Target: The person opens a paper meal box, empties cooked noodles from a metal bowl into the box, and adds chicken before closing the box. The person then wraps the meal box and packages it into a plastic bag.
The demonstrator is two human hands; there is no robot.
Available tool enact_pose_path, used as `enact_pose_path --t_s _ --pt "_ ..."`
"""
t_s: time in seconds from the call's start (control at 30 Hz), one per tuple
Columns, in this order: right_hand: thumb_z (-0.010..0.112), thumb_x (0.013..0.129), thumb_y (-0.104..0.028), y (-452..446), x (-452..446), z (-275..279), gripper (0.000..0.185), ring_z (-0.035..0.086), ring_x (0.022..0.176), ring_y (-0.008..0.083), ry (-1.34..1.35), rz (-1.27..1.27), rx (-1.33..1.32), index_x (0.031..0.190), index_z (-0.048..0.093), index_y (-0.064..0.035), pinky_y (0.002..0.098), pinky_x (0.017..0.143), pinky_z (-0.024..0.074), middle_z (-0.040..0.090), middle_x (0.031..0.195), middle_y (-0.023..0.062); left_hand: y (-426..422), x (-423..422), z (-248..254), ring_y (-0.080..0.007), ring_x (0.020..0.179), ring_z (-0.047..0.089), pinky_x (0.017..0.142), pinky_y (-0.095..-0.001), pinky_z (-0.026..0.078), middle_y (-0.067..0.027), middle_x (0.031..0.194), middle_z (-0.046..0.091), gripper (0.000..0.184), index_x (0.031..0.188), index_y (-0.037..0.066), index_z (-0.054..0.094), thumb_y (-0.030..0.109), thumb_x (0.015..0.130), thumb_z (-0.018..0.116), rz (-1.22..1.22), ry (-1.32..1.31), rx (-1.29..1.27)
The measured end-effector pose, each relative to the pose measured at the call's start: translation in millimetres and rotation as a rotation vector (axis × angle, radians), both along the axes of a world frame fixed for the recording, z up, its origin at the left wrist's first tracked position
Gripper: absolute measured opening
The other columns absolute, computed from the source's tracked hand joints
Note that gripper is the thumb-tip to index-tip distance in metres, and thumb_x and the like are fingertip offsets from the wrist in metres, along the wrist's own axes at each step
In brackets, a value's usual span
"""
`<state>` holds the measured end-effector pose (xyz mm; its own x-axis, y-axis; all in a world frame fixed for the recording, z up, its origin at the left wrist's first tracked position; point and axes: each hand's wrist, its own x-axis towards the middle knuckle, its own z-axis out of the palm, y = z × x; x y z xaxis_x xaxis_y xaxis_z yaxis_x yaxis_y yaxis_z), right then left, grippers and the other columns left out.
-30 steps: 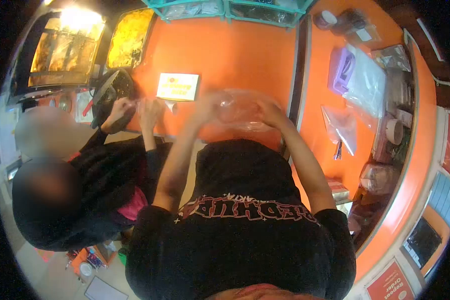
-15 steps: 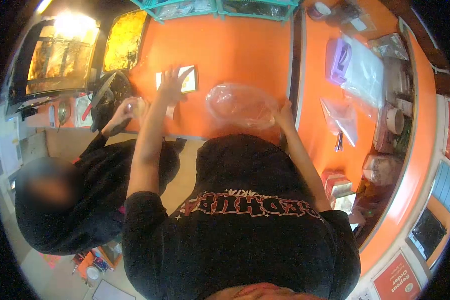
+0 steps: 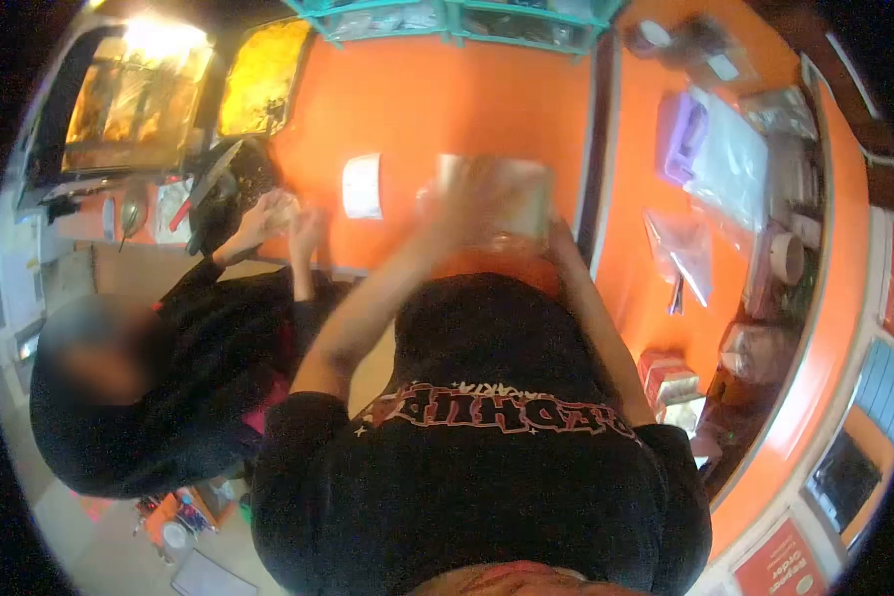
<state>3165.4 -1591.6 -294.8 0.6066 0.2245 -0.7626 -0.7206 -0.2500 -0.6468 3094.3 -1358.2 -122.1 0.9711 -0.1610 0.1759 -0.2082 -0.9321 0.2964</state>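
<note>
A white box (image 3: 531,199), blurred by motion, is over the orange counter in front of me. My left hand (image 3: 457,211) grips its left part, fingers across the top. Beneath and around the box, parts of a clear plastic bag (image 3: 505,241) show. At the bag's right side is my right hand (image 3: 560,238), closed on its edge, the fingertips partly hidden by the box. A white paper slip (image 3: 363,187) lies on the counter to the left.
On the left, a co-worker's hands (image 3: 286,221) hold a small clear item beside a dark pan (image 3: 238,189) with a knife. Teal racks (image 3: 457,22) stand at the back. Plastic bags (image 3: 730,164), a purple holder (image 3: 677,137) and a stapler (image 3: 676,296) lie on the right.
My left hand reached left to the box and has brought it right, over the plastic bag. The slip now shows where the box was. My right hand stays by the bag's right side.
</note>
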Motion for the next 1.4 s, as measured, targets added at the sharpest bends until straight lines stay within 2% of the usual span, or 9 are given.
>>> enact_pose_path --t_s 0.13,0.37,0.47,0.57,0.67,0.73,0.9,1.2,1.4 --pt "0.062 0.098 -0.023 6.2 -8.9 41.7 0.051 0.060 0.112 0.0211 0.024 -0.260 0.113 0.143 0.045 -0.0056 0.0346 0.090 0.0504 0.060 0.126 0.0097 -26.0 -10.8 -95.0 -0.0407 0.134 0.040 0.108 -0.0598 0.033 -0.0135 0.150 0.039 0.096 0.153 0.039 0.034 0.042 0.069 0.081 -0.053 0.026 0.021" --pt "0.057 0.100 -0.017 23.9 -20.0 116.8 0.035 0.060 0.094 0.0142 -0.246 -0.190 0.228 0.134 0.051 -0.0073 0.0271 0.075 0.0513 0.061 0.110 0.0035 -12.4 -21.4 -80.5 -0.0388 0.139 0.038 0.107 -0.0590 0.034 -0.0146 0.153 0.038 0.089 0.150 0.042 0.038 0.034 0.071 0.078 -0.055 0.135 -0.028" --pt "0.062 0.098 -0.032 12.0 -3.9 72.6 0.060 0.057 0.110 0.0213 -0.386 -0.145 0.286 0.145 0.042 -0.0024 0.0315 0.082 0.0524 0.050 0.135 0.0135 -13.6 -20.5 -99.2 -0.0392 0.137 0.040 0.108 -0.0591 0.033 -0.0129 0.152 0.039 0.091 0.149 0.044 0.039 0.037 0.069 0.080 -0.017 -0.028 0.033" --pt "0.059 0.100 -0.020 9.1 -7.9 77.9 0.039 0.057 0.088 0.0108 -0.577 -0.049 0.202 0.135 0.049 -0.0060 0.0242 0.071 0.0476 0.060 0.106 0.0027 -7.3 -20.7 -61.4 -0.0372 0.132 0.045 0.107 -0.0580 0.035 -0.0129 0.148 0.043 0.083 0.147 0.045 0.042 0.035 0.073 0.076 -0.077 0.120 0.010" --pt "0.055 0.103 -0.023 -8.1 -14.8 48.0 0.043 0.058 0.098 0.0148 -1.312 0.522 -0.135 0.139 0.046 -0.0017 0.0287 0.081 0.0498 0.059 0.114 0.0067 -3.3 -14.4 -56.6 -0.0339 0.127 0.048 0.104 -0.0560 0.038 -0.0129 0.141 0.047 0.061 0.145 0.042 0.047 0.028 0.087 0.061 0.012 0.155 0.066" --pt "0.053 0.103 -0.023 -17.4 -30.4 -3.7 0.044 0.058 0.102 0.0167 -1.359 0.736 -0.223 0.139 0.045 -0.0001 0.0303 0.085 0.0502 0.059 0.117 0.0094 -4.7 -12.4 -92.6 -0.0350 0.131 0.044 0.104 -0.0566 0.038 -0.0135 0.144 0.045 0.054 0.145 0.040 0.047 0.026 0.093 0.052 0.097 0.186 0.146" --pt "0.053 0.102 -0.025 14.8 -6.2 70.8 0.041 0.063 0.094 0.0146 -0.671 0.404 -0.109 0.134 0.047 0.0012 0.0326 0.078 0.0519 0.064 0.103 0.0106 -16.2 -23.6 -85.5 -0.0401 0.139 0.036 0.108 -0.0613 0.034 -0.0130 0.153 0.036 0.060 0.147 0.037 0.046 0.036 0.089 0.062 0.169 0.088 0.148" --pt "0.062 0.097 -0.023 4.1 17.9 95.1 0.025 0.066 0.069 0.0251 -0.962 0.487 -0.348 0.109 0.053 -0.0031 0.0356 0.062 0.0512 0.064 0.081 0.0162 72.8 -69.5 -94.3 -0.0369 0.109 0.059 0.090 -0.0491 0.049 -0.0192 0.124 0.058 0.068 0.134 0.008 0.050 0.034 0.077 0.079 0.855 0.218 -0.735" --pt "0.065 0.094 -0.019 12.2 38.5 192.4 0.021 0.061 0.061 0.0241 -0.941 0.433 -0.371 0.105 0.060 -0.0027 0.0366 0.057 0.0476 0.061 0.070 0.0138 117.0 -59.9 -7.3 -0.0261 0.083 0.071 0.072 -0.0393 0.055 -0.0098 0.089 0.071 0.042 0.114 0.007 0.061 0.026 0.081 0.077 0.955 0.269 -0.485"
